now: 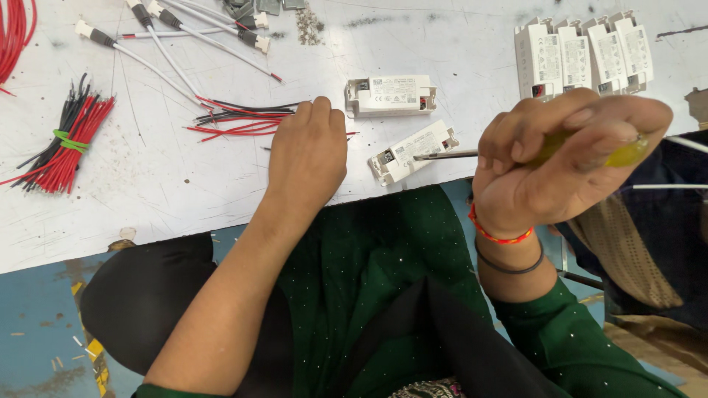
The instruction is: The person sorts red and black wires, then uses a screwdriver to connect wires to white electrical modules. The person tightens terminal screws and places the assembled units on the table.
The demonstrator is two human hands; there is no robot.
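While the right hand (560, 158) grips a yellow-handled screwdriver (590, 151) in closed fingers, tip at the small white plastic driver box (413, 152) near the counter's (147, 191) front edge, the left hand (308, 147), fingers curled on loose red and black wires (236, 118), leaves the box unheld, so it may skid.

White driver boxes (391, 96) sit on a scuffed white table (184, 177), centre and upper right of the frame. Red and black wires (240, 118) fan out at upper centre; a green-tied bundle (66, 144) lies left. The screwdriver (582, 147) at right has a translucent yellow handle. Sleeves (560, 332) are dark green with pale flecks.
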